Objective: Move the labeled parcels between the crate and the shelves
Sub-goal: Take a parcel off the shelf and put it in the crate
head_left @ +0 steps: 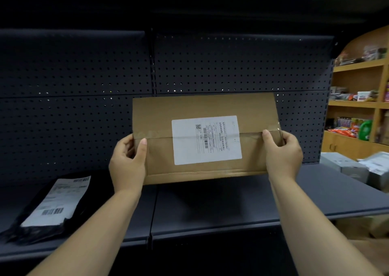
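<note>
A flat brown cardboard parcel [162, 118] with a white shipping label [207, 140] on its face is held upright just above the dark shelf board [231, 202]. My left hand [127, 162] grips its left edge, thumb on the front. My right hand [283, 154] grips its right edge the same way. The parcel's back side and the fingers behind it are hidden. No crate is in view.
A black poly-bag parcel [44, 210] with a white label lies on the shelf at the left. Grey parcels [357, 166] sit at the shelf's right end. A dark pegboard wall [73, 75] backs the shelf. Wooden shelves [357, 103] with goods stand far right.
</note>
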Demonstrator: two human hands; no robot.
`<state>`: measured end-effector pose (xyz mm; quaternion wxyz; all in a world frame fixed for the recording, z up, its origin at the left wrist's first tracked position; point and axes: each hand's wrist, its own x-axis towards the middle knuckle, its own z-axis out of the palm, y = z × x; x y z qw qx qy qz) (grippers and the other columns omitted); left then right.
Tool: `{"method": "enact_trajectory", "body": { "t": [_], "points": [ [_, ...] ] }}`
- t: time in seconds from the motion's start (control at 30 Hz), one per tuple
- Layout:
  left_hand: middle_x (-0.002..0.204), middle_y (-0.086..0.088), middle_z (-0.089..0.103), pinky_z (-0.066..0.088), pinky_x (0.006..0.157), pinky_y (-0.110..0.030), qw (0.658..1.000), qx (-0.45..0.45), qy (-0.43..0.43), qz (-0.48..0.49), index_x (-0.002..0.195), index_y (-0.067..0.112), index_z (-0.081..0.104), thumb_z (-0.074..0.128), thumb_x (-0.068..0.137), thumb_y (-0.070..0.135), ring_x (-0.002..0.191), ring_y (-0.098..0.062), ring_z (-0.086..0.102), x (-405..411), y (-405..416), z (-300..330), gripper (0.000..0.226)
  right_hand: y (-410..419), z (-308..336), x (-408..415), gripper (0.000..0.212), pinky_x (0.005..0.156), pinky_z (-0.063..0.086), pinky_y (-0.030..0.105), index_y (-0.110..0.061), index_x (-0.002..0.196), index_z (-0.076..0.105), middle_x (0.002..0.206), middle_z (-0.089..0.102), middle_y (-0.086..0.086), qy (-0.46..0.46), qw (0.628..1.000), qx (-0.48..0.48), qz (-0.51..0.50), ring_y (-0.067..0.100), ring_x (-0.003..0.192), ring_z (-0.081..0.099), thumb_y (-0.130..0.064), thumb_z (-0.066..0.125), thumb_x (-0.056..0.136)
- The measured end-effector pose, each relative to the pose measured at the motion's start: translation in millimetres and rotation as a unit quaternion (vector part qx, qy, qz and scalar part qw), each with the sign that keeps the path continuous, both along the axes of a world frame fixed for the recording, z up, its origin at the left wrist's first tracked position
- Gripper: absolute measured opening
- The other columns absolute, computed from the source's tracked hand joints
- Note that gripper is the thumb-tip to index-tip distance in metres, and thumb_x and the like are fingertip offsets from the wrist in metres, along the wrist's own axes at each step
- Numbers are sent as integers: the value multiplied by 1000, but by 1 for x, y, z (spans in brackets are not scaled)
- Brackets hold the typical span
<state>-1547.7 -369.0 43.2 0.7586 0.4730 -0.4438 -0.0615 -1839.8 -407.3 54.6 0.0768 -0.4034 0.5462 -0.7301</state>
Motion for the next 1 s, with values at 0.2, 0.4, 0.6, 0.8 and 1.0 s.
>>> {"method": "enact_trajectory", "body": {
  "t": [0.2, 0.4, 0.6, 0.8, 1.0],
  "points": [
    [109, 8, 65, 50, 81, -27, 993, 105, 33, -36, 115, 25, 62, 63, 84, 48, 92, -5, 60, 5, -6, 39, 39, -6, 56, -16, 37, 62, 41, 30, -15, 89, 67, 83, 64, 2, 103, 982, 158, 8, 24, 75, 59, -51, 62, 80],
    [120, -9, 63, 48, 97, -45, 972, 221, 32, -78, 125, 11, 57, 64, 81, 52, 108, -28, 59, 9, -21, 67, 61, -14, 85, -28, 40, 58, 37, 30, -12, 55, 55, 58, 54, 4, 148, 950, 265, 67, 20, 51, 44, -39, 68, 81],
    [131, -17, 56, 44, 101, -49, 945, 304, 37, -116, 132, 5, 50, 64, 79, 56, 118, -36, 53, 14, -39, 74, 76, -22, 84, -24, 38, 64, 41, 33, -4, 73, 50, 66, 47, 10, 201, 918, 333, 75, 24, 59, 46, -36, 68, 83],
    [125, -18, 58, 47, 99, -47, 933, 330, 49, -135, 133, 3, 47, 67, 78, 56, 112, -35, 57, 17, -52, 72, 79, -31, 81, -20, 41, 73, 47, 36, 3, 106, 59, 72, 53, 12, 232, 895, 370, 94, 29, 75, 57, -33, 66, 86],
    [116, -19, 61, 50, 88, -38, 926, 349, 57, -133, 124, 0, 54, 66, 81, 51, 103, -33, 59, 15, -60, 65, 68, -45, 79, -19, 45, 73, 46, 35, 1, 111, 58, 86, 56, 15, 251, 878, 397, 97, 28, 73, 56, -35, 67, 85]
  ]
}}
